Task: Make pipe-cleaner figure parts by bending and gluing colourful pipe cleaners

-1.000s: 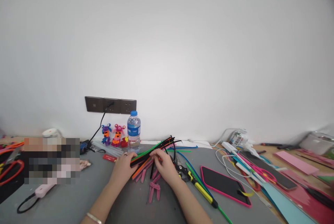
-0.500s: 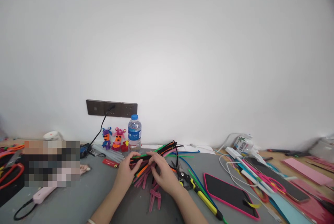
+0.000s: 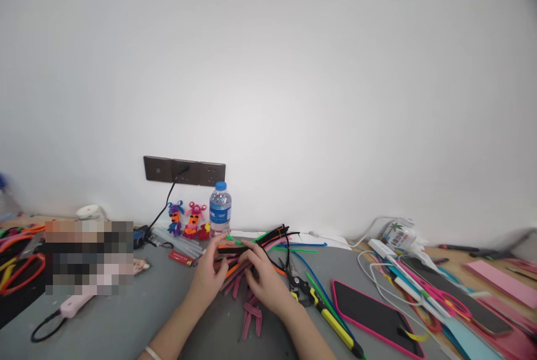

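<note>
A loose bundle of coloured pipe cleaners (image 3: 274, 235), mostly black, orange, green and pink, lies on the grey mat in front of me. My left hand (image 3: 213, 265) curls its fingers and thumb around the left end of the bundle. Close by on the right, my right hand (image 3: 260, 275) grips the middle of it with bent fingers; the fingertips are partly hidden among the strands. Below the bundle hangs or lies a bent pink pipe cleaner piece (image 3: 252, 315). Yellow-and-black pliers (image 3: 331, 318) rest just right of my right hand.
A water bottle (image 3: 220, 209) and two small pipe cleaner figures (image 3: 193, 220) stand by the wall. At right lie a pink-edged tablet (image 3: 375, 315), white cables, pink scissors (image 3: 448, 301) and coloured paper. A pink-handled device (image 3: 79, 301) with a cord is at left, beside orange-handled scissors (image 3: 27, 273).
The view has turned slightly left, so everything sits a little further right. Both hands stay on the bundle, with small finger shifts; the left fingers have risen slightly.
</note>
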A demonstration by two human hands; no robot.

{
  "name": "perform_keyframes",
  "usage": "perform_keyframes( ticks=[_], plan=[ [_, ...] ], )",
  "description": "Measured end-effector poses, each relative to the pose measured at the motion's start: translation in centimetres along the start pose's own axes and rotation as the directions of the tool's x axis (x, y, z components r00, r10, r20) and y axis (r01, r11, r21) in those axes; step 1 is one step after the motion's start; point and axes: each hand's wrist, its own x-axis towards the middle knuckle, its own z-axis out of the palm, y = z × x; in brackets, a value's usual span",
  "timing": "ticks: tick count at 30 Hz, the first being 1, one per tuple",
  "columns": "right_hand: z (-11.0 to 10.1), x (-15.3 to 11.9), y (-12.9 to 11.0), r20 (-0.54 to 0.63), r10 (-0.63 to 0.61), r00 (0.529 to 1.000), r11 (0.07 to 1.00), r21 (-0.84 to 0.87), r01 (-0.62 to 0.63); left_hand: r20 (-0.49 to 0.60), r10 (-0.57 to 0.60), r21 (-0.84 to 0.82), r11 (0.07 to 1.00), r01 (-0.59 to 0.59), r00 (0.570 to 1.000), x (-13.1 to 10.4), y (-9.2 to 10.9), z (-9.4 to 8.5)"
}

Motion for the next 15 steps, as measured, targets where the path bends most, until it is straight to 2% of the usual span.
perform_keyframes(
  ticks=[8,15],
  plan=[
    [0.5,-0.2,0.1,0.062,-0.019,0.998,0.988,-0.15,0.028,0.012,0.024,0.008,1.0,-0.024,1.0,-0.1,0.2,0.0],
    [1.0,-0.2,1.1,-0.031,-0.02,0.999,0.978,-0.206,0.013,-0.092,-0.05,-0.032,0.998,0.047,0.994,0.0,0.6,-0.3]
  ],
)
